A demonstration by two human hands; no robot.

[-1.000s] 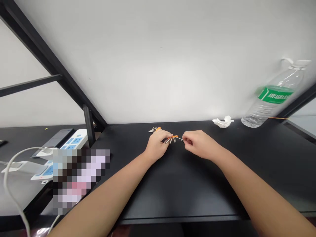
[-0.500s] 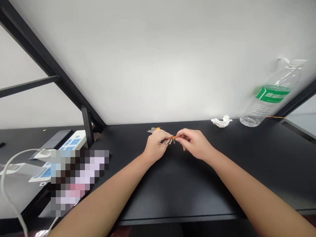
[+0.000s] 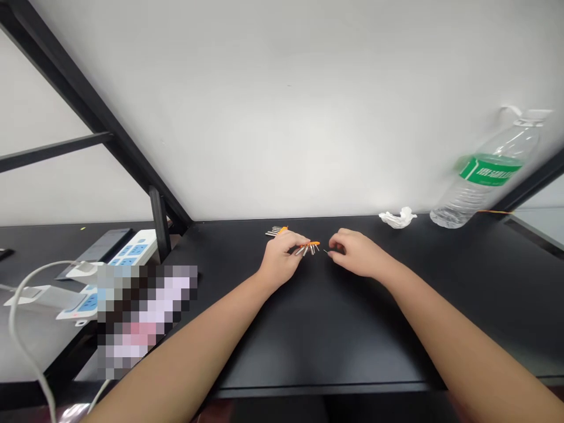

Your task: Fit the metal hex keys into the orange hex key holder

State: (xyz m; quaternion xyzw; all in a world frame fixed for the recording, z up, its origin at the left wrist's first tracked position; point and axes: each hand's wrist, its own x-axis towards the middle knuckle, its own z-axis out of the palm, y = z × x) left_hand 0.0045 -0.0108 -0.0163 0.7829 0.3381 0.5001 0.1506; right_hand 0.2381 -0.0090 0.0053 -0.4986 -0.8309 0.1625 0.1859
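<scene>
My left hand pinches an orange plastic hex key holder. Several short silver hex key ends fan out below its edge. Beyond the left knuckles, several longer silver rods stick out to the left beside another bit of orange; my fingers hide whether they belong to the same holder. Just right of the holder and apart from it, my right hand is closed, thumb against fingers. A thin, small hex key pokes out from its fingertips toward the holder.
Crumpled white tissue lies by the wall on the black table. A clear bottle with a green label leans at the right. To the left are a black metal frame, a white power strip with plugs, and a blurred-out item.
My right hand has drawn away from the holder to the right, and the thin key now shows between its fingertips. The left hand keeps its hold. The view has shifted slightly.
</scene>
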